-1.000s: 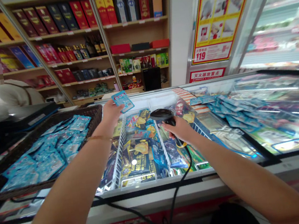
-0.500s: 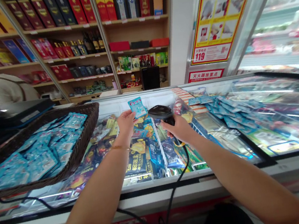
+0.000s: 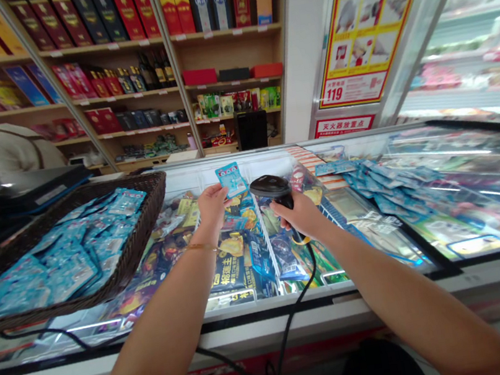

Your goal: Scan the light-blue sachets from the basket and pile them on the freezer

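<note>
Hands, two: left hand (image 3: 213, 205), fingers pinching one blue packet (image 3: 231, 180) by its edge; right hand (image 3: 298, 213), wrapped around black scanner (image 3: 270, 185) handle.

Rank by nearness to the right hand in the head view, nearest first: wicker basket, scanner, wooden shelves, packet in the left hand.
1. Black scanner: gripped in the right hand.
2. Blue packet: held in the left hand, just left of the scanner.
3. Wicker basket: farther left, with a pile of packets inside.
4. Wooden shelves: farthest, behind the freezer.
</note>
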The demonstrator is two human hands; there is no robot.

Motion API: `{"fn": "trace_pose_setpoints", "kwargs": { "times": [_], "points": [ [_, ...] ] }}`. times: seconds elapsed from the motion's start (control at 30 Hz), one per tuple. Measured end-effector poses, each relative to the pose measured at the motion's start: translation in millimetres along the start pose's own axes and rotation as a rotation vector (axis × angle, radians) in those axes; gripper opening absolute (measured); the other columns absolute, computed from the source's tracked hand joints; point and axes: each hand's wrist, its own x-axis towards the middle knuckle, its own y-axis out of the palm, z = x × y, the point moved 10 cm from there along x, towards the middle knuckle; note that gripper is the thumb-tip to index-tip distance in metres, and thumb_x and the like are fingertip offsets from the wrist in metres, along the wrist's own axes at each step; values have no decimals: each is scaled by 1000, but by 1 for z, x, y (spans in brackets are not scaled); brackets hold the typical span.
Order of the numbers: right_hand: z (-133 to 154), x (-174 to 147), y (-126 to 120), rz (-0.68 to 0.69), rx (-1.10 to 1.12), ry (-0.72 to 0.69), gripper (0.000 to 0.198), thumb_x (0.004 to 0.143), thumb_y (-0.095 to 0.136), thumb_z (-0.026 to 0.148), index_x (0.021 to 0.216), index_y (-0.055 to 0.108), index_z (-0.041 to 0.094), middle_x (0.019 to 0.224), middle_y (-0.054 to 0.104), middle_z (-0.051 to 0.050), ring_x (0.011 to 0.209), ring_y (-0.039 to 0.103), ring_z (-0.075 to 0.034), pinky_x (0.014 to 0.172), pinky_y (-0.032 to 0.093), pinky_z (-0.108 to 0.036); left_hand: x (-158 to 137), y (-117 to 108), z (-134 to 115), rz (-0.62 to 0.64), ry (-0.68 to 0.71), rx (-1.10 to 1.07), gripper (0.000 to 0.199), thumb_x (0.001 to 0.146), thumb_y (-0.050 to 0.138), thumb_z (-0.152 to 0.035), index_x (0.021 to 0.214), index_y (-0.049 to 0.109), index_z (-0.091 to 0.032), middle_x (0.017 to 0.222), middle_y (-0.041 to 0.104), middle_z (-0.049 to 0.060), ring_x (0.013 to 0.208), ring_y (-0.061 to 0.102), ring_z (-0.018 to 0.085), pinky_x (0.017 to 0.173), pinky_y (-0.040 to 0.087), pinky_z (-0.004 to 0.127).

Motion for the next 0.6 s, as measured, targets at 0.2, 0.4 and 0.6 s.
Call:
{"fn": "trace_pose_setpoints", "kwargs": {
  "times": [0.2, 0.4, 0.6],
  "points": [
    [3, -1, -2, -2, 47, 39, 17, 85, 66, 33, 86, 55, 20, 56, 59, 1, 44, 60, -16, 44, 48, -24, -12, 10, 6, -10, -63, -31, 19, 66, 78, -13, 80, 64, -14, 73, 66, 1, 69, 66, 13, 81, 60, 37],
    [9, 8, -34, -60, 142, 48, 19, 84, 68, 33, 87, 55, 20, 64, 63, 0, 43, 59, -13, 41, 48, -23, -24, 52, 30, 118, -159, 50, 14, 70, 78, -10, 80, 69, -15, 78, 69, 4, 73, 68, 14, 86, 59, 37],
    [-12, 13, -115, -229, 243, 70, 19, 85, 67, 33, 80, 55, 19, 65, 65, -1, 41, 57, -12, 39, 47, -23, -40, 136, 56, 199, -349, -4, 18, 74, 75, -1, 77, 65, -16, 73, 67, 2, 68, 67, 12, 92, 59, 41]
  ]
}}
